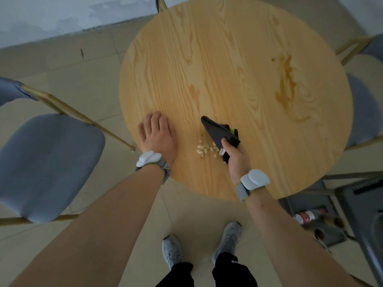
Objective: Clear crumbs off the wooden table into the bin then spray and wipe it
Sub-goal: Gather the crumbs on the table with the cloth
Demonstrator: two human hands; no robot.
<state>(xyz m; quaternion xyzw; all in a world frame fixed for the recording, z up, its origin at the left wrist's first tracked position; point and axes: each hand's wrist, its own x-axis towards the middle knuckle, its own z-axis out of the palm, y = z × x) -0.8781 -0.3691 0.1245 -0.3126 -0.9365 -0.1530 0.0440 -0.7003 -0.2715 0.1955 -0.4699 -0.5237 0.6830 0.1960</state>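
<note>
A round wooden table [228, 59] fills the middle of the view. A small heap of pale crumbs [204, 150] lies near its front edge. My right hand [236, 156] grips a folded dark grey cloth [219, 131] just right of the crumbs, its tip resting on the table. Left of the crumbs, my left hand [158, 135] lies flat on the tabletop with straight fingers. A brown smeared stain [287, 83] marks the table's right side.
A blue-grey padded chair [47, 162] stands at the left, another chair [362, 112] at the right. A grey bin or cart [364, 212] and a low shelf with bottles [310, 216] sit at the lower right. My feet [201, 247] stand on the beige tiled floor.
</note>
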